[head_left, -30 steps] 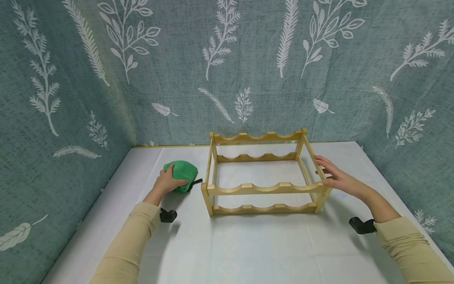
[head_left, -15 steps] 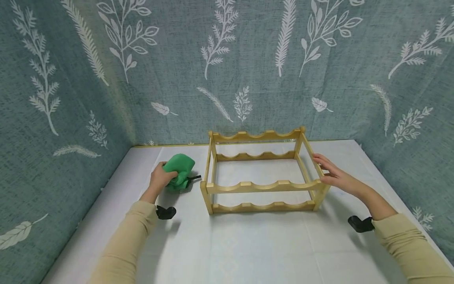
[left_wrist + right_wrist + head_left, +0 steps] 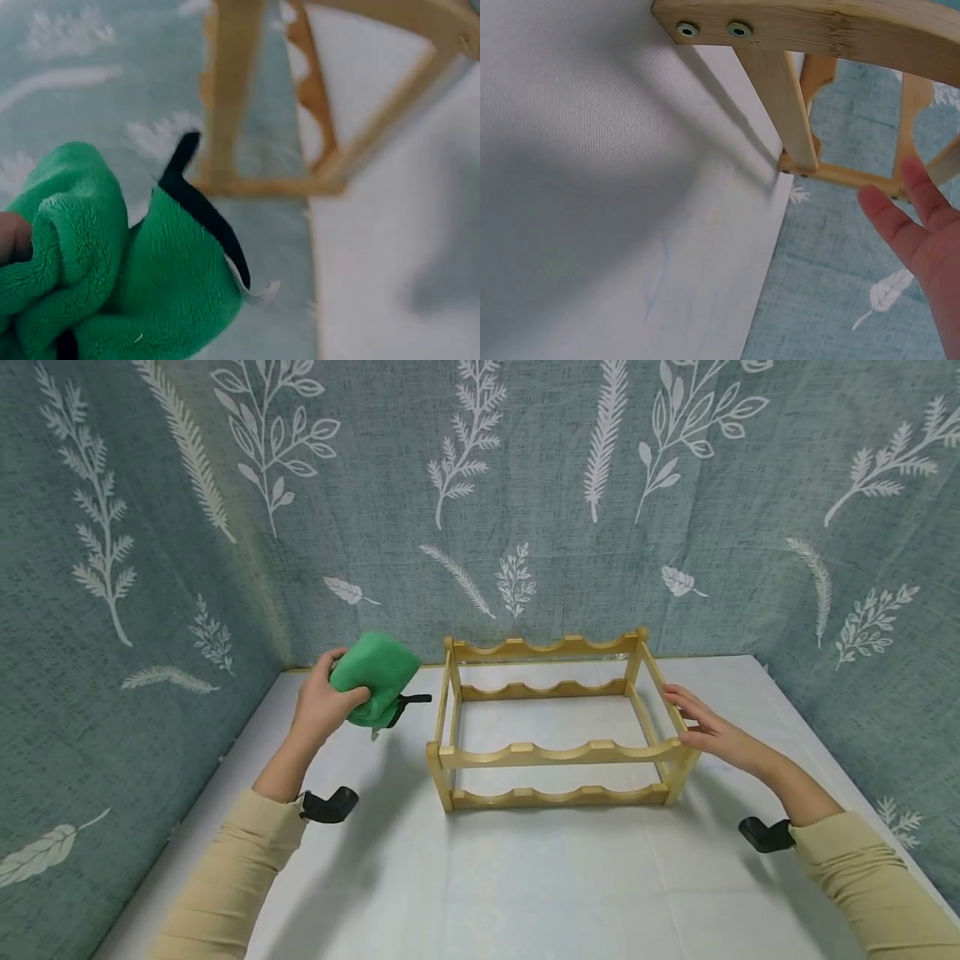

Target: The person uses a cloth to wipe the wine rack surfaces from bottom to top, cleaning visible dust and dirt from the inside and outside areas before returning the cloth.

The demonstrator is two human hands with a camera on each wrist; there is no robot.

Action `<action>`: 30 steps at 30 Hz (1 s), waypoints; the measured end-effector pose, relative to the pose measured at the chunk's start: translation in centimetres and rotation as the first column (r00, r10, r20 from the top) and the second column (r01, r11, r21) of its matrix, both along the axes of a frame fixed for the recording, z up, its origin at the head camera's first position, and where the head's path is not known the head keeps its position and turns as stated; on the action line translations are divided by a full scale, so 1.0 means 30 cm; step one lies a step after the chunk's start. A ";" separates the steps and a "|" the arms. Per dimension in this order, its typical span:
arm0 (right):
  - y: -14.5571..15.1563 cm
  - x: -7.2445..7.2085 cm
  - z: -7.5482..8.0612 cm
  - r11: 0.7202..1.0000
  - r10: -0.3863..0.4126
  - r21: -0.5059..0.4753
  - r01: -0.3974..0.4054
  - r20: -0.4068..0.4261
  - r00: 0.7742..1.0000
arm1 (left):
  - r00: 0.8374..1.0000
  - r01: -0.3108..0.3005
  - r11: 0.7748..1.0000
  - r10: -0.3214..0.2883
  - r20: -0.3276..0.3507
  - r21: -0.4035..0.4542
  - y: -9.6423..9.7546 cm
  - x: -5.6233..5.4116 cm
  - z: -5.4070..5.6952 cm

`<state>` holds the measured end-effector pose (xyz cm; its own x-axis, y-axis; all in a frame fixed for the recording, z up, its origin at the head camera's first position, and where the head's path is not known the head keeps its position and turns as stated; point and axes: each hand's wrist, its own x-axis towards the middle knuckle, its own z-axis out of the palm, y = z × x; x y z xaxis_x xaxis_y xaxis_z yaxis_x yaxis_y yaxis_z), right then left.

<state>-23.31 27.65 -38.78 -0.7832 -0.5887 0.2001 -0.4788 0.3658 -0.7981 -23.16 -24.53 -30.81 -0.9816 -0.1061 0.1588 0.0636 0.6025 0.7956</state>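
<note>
My left hand [image 3: 317,708] grips a fluffy green towel [image 3: 381,670] with its thumb across the near side, holding it above the table left of the rack. Black trim and a short black loop [image 3: 182,154] show on the towel in the left wrist view, with a small white tag [image 3: 264,293] at its edge. A two-tier wooden bottle rack [image 3: 551,753] with scalloped rails stands mid-table. Extended fingers of my right hand [image 3: 712,737] rest along its right upper side, thumb near the front corner. The right wrist view shows those fingertips [image 3: 877,201] spread beside the rack's end.
A white-covered table [image 3: 555,877] carries the rack. Blue-green fabric with white leaf prints [image 3: 375,502] hangs behind and on both sides. Black wrist-camera mounts [image 3: 330,806] stick out from both sleeves.
My left hand has gathered the green towel and raised it off the table, lifting its loop and trim along. The right hand and the rack have stayed in place.
</note>
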 end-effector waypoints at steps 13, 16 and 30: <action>0.002 -0.003 -0.007 1.000 -0.002 -0.016 0.003 0.026 1.000 | 0.932 0.301 0.950 -0.277 -0.233 0.078 0.347 0.197 0.101; 0.007 -0.008 -0.008 1.000 0.008 -0.024 -0.008 0.007 1.000 | 0.872 0.443 0.896 -0.423 -0.246 0.028 0.451 0.241 0.064; 0.010 -0.010 0.007 1.000 0.021 -0.016 -0.019 0.088 0.996 | 0.613 0.750 0.502 -0.771 0.170 -0.431 0.918 0.239 -0.297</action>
<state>-23.62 27.93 -38.57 -0.7863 -0.6017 0.1402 -0.4136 0.3441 -0.8430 -16.00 3.02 -39.73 -0.6423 0.7662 0.0198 0.6878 0.5648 0.4560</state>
